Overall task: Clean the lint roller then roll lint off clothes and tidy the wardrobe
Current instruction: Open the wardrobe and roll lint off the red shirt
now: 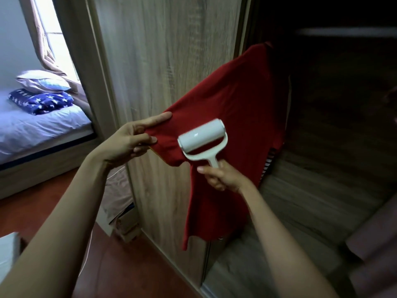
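Lint roller (202, 137), white, sits on the sleeve of the red garment (236, 104) at frame centre. The drum's long axis runs lower-left to upper-right, and the handle points down and right into the right hand. There is a small mark on the drum, too blurred to read. Far left is a bed (43, 127) with a pale sheet, a folded blue blanket with white stars (40, 101) and a pillow (43, 81) stacked on it, with a curtain (43, 39) above by the window. The floor (129, 265) is red-brown. Left hand (133, 140) pinches the sleeve's end, thumb on top, index finger straight along the upper edge, pulling the fabric out to the left. Behind it stands the wood-grain wardrobe door (161, 61). The garment hangs at the wardrobe opening, its body dropping below the sleeve. Right hand (221, 176) is curled round the roller's handle, just below the sleeve. The hands are apart, with the roller between them. A striped garment (267, 166) peeks out behind the red one's right edge. The wardrobe interior (333, 104) on the right is dark, with little detail visible.
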